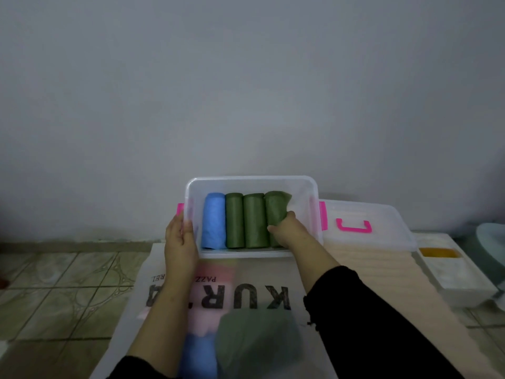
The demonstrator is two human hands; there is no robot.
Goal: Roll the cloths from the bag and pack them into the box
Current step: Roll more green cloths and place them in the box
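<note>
A clear box point(252, 184) with pink latches sits on the floor against a pale wall point(246, 77), at about twelve o'clock from the person. Inside it four rolled cloths lie side by side: a blue roll point(214, 221) at the nine o'clock end, then two green rolls point(234, 221) point(254, 221), then a fourth green roll point(274, 212) toward three o'clock.

The right hand point(287, 231) reaches into the box and grips that fourth roll, fingers curled round its near end, with a loose corner of the cloth sticking up at the far end. The left hand point(180, 242) lies against the box's nine o'clock wall, fingers fairly straight and pressed along the outside, thumb near the rim. Both arms wear black sleeves point(369, 324).

At six o'clock from the box a translucent bag point(273, 272) with dark printed letters lies flat on the tiled floor point(54, 283). Through it show more cloths: a green one point(254, 340), a blue one point(196, 354) and a pink one point(213, 272), blurred by the plastic.

At three o'clock from the box its clear lid point(382, 214) with a pink handle point(354, 227) rests on a pale board point(382, 269). Further toward three o'clock stands a small white container point(459, 280) with something yellow at its far end.
</note>
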